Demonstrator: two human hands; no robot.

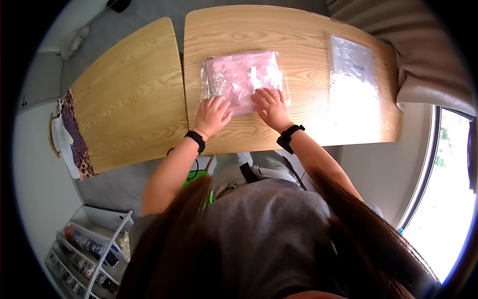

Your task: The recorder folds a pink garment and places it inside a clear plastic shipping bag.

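A folded pink cloth (238, 74) lies flat on the wooden table inside a clear plastic bag (280, 74), whose shiny film sticks out past the cloth at both sides. My left hand (212, 115) rests at the near left corner of the bag, fingers stretched out and pointing away from me. On the near right part of the bag lies my right hand (272, 107), its fingers spread over the film and the cloth. Neither hand grips anything that I can see. Each wrist wears a black band.
Two wooden table tops (134, 99) meet at a narrow gap left of the bag. Flat clear plastic bags (353, 79) lie at the right, washed out by glare. Patterned clothes (72, 134) hang at the left edge. A grey shelf rack (94, 249) stands lower left; a curtain (413, 45) hangs right.
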